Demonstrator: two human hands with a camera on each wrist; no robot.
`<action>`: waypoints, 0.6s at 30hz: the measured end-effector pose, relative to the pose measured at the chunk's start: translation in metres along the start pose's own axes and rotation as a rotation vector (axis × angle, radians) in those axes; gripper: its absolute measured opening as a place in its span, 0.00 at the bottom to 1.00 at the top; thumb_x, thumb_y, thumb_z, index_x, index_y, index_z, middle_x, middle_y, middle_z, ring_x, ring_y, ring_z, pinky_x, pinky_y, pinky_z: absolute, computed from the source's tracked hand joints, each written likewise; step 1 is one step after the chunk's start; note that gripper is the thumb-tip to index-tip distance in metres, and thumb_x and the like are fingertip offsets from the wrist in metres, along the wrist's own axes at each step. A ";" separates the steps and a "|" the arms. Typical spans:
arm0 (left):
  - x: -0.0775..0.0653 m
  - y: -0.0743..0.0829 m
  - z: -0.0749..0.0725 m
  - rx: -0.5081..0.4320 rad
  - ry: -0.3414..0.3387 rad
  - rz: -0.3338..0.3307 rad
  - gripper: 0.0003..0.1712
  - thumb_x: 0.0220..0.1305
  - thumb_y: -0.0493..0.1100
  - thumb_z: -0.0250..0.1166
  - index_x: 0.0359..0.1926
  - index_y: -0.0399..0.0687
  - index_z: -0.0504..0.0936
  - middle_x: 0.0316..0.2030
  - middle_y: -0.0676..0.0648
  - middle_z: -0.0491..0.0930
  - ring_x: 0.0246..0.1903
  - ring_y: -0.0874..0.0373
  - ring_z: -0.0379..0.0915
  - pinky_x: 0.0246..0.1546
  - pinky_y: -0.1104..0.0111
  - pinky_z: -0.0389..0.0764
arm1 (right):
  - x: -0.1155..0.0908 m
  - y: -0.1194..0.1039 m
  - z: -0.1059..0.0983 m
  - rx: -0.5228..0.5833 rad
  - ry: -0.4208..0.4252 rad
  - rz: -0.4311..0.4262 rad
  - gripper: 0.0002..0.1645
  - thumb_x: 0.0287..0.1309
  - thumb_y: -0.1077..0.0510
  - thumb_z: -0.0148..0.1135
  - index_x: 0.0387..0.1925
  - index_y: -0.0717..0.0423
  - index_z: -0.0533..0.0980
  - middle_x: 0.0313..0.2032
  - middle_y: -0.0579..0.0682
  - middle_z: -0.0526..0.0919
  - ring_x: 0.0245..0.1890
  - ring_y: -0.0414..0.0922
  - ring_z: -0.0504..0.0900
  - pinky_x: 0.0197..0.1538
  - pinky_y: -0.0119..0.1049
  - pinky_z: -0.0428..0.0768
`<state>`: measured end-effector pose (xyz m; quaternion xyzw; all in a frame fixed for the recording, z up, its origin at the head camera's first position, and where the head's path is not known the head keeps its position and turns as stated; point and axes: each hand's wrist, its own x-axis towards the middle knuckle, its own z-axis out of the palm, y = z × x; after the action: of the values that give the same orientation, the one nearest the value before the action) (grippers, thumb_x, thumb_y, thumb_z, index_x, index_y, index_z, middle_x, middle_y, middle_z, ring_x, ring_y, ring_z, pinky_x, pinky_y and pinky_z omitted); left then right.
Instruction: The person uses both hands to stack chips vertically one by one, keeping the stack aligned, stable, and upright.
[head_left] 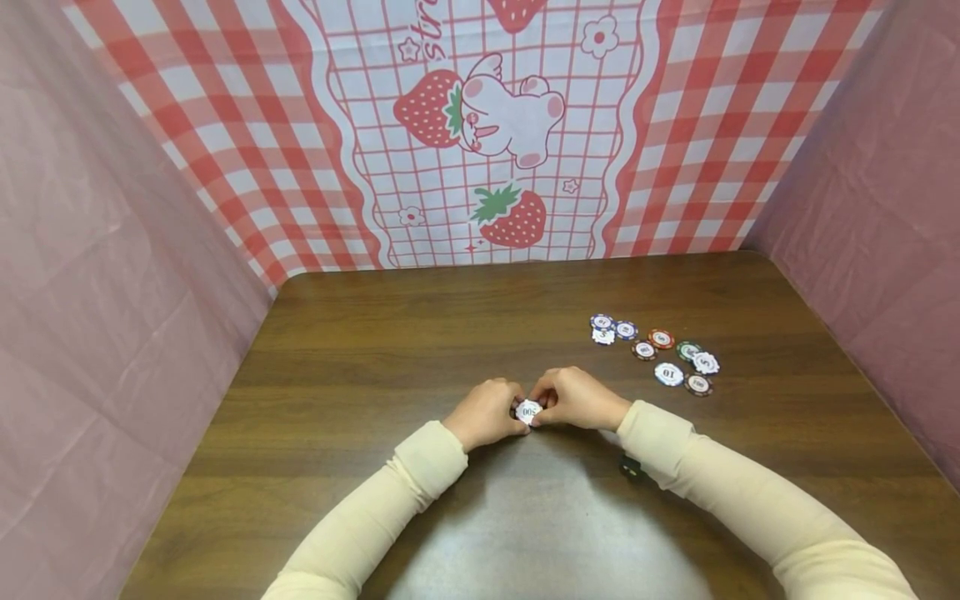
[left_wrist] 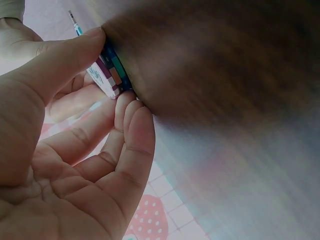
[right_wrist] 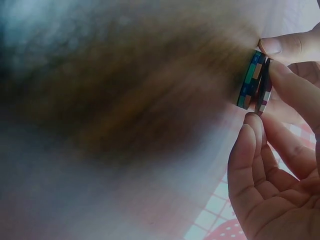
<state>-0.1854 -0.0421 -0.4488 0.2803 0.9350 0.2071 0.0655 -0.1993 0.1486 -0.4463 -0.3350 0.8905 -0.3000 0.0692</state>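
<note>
A short stack of poker chips [right_wrist: 250, 79] with green, blue and orange edges stands on the table between the two hands. On top is a white-faced poker chip marked 500 [head_left: 528, 412], its rim maroon and white; it tilts slightly off the stack in the right wrist view. My left hand [head_left: 487, 412] holds the stack's side between thumb [left_wrist: 92, 42] and fingers. From the other side, my right hand [head_left: 577, 400] pinches the top chip between thumb [right_wrist: 280, 75] and fingers, with its fingertips low beside the stack.
Loose poker chips lie to the right on the brown wooden table [head_left: 360, 333]: a blue one [head_left: 626, 331], a red one [head_left: 661, 338], a white one marked 10 [head_left: 669, 374] and several more, some overlapping. A checked strawberry cloth [head_left: 510, 125] hangs behind, pink cloths at both sides.
</note>
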 end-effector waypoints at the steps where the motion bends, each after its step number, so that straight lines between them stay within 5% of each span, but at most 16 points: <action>1: 0.000 0.000 0.000 -0.001 0.002 0.001 0.20 0.47 0.46 0.78 0.40 0.44 0.85 0.35 0.49 0.84 0.35 0.59 0.77 0.37 0.71 0.75 | 0.000 -0.001 0.000 -0.006 -0.003 0.003 0.12 0.42 0.57 0.76 0.32 0.56 0.84 0.28 0.47 0.82 0.26 0.30 0.75 0.32 0.24 0.75; 18: 0.000 0.000 -0.001 -0.004 0.007 0.015 0.18 0.47 0.46 0.78 0.38 0.44 0.84 0.33 0.49 0.84 0.34 0.59 0.76 0.36 0.71 0.75 | 0.002 -0.002 0.000 -0.052 -0.026 -0.005 0.11 0.43 0.57 0.75 0.31 0.56 0.84 0.28 0.47 0.83 0.27 0.36 0.78 0.33 0.25 0.74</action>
<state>-0.1854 -0.0423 -0.4481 0.2863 0.9327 0.2105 0.0614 -0.1997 0.1465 -0.4453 -0.3427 0.8962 -0.2726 0.0713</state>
